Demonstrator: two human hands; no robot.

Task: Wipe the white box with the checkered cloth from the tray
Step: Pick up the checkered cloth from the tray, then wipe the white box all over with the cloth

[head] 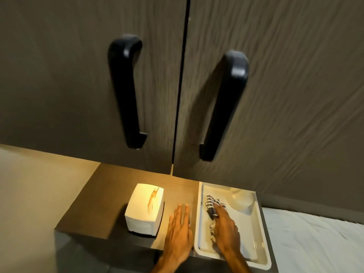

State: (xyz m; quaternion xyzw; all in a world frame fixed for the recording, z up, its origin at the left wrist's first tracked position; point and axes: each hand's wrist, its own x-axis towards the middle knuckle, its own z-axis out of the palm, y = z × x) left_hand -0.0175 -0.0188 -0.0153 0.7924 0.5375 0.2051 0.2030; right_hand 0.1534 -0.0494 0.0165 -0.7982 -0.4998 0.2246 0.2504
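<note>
Checkered cloth (211, 206) in tray (260, 241) under right hand (226, 231), grip state unclear; left hand (180, 233) flat, spread.

Shelf (102, 196) with box (144, 208), tray (200, 217)

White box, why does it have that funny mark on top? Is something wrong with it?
Yes. The white box has a reddish-brown streak smeared across its top, so it looks dirty. Nothing looks broken or spilled. The right hand is on the checkered cloth in the tray.
</note>
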